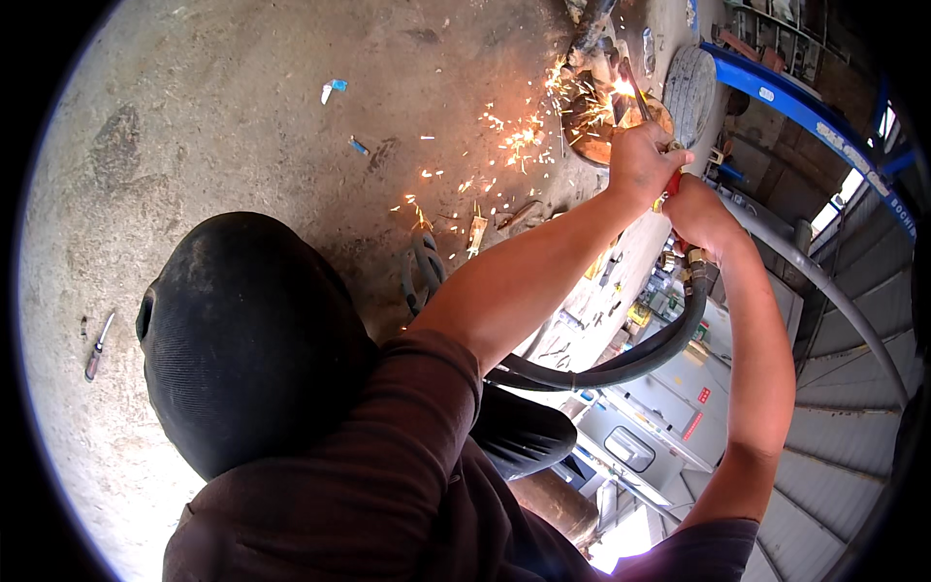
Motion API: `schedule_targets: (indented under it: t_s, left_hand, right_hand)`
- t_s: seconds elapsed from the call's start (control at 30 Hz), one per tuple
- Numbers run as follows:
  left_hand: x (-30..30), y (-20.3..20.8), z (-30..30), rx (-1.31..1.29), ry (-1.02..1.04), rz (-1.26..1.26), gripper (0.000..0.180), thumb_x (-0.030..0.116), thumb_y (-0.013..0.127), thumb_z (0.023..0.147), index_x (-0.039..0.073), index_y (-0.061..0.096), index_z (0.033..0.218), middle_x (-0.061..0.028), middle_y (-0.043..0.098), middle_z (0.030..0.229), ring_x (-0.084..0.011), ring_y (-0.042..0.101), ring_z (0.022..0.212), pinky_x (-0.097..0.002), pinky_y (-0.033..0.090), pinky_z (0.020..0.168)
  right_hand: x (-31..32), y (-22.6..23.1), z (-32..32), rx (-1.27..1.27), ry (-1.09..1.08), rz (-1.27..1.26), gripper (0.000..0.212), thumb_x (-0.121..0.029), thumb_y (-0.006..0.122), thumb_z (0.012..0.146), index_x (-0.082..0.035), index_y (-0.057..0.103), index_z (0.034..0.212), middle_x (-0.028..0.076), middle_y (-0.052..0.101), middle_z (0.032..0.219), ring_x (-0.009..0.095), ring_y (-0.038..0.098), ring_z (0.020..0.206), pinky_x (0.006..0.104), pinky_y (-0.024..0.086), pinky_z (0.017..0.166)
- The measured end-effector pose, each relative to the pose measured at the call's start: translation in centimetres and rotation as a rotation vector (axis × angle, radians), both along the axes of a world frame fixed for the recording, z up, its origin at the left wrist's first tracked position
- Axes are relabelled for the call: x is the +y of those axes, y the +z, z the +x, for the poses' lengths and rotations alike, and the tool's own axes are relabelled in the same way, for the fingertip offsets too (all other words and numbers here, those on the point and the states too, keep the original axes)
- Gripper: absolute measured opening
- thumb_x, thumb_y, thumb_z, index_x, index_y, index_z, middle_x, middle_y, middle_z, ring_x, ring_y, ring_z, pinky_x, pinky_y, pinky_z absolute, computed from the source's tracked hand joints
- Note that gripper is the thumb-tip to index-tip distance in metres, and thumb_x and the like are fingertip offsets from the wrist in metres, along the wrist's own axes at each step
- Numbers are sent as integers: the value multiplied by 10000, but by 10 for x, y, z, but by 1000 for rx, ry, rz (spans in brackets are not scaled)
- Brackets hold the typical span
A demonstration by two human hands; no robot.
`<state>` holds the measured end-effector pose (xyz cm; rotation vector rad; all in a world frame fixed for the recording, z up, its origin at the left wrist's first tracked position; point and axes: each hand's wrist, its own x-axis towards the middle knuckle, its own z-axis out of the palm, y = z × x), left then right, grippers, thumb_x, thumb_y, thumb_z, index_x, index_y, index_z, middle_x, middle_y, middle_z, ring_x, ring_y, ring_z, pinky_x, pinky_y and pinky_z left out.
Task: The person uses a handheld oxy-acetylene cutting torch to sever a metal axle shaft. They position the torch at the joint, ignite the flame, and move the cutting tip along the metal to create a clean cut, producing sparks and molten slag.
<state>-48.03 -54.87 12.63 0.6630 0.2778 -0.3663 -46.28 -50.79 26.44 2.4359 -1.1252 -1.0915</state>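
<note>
Both my hands are closed on a cutting torch [637, 92] with two dark hoses [630, 364] running from its rear end. My left hand [638, 167] grips the front, near the metal tube. Behind it, my right hand [702, 213] wraps round the rear, where a bit of red shows between the hands. A bright flame glows at the torch's tip, over a round rusty metal piece [590, 141]. Orange sparks spray from there to the left across the floor. Glare hides the exact spot where the flame meets the metal.
A grey tyre-like ring [690, 97] stands beside the rusty piece, under a blue metal beam [815, 109]. On the concrete floor [242, 126] lie a screwdriver [99, 347], blue scraps [335, 86] and a coiled grey hose [423, 262]. My black-clad knee [247, 339] is at left.
</note>
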Motion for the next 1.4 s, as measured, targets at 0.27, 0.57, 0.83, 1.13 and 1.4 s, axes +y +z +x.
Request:
schedule_targets:
  t_s: [0.27,0.57,0.83,1.13,1.4]
  left_hand:
    - [2,1,0,-13,6,48,347,174,925,718,-53,720,880,-134,734,763,-160,658,640,-323,529,610]
    - [4,2,1,-9,0,61,329,173,926,714,-45,718,844,-126,725,744,-157,647,625,-323,521,601]
    - [2,0,1,-9,8,33,321,170,921,721,-46,721,850,-126,730,756,-156,651,631,-320,525,608]
    - [5,1,2,-1,19,38,319,169,917,726,-47,724,858,-138,738,764,-161,666,638,-319,531,609]
    - [3,1,2,7,-11,36,323,165,919,724,-49,718,858,-126,730,753,-155,654,636,-314,527,615]
  right_hand:
    - [-4,-1,-1,-14,-15,9,200,-97,589,924,25,581,1082,98,618,776,191,599,603,379,484,471]
    - [-7,-1,-1,-21,-13,21,178,-93,594,918,23,596,1053,90,611,751,186,592,594,376,466,465]
    - [-9,-2,-1,-23,-10,29,192,-93,590,915,32,589,1061,97,616,760,190,591,578,379,467,463]
    - [-3,-2,1,-25,-11,14,192,-65,556,910,45,585,1064,110,620,764,205,607,584,387,475,469]
    - [-3,-3,2,-21,-19,6,183,-49,546,910,52,584,1058,122,626,770,218,620,590,395,479,474]
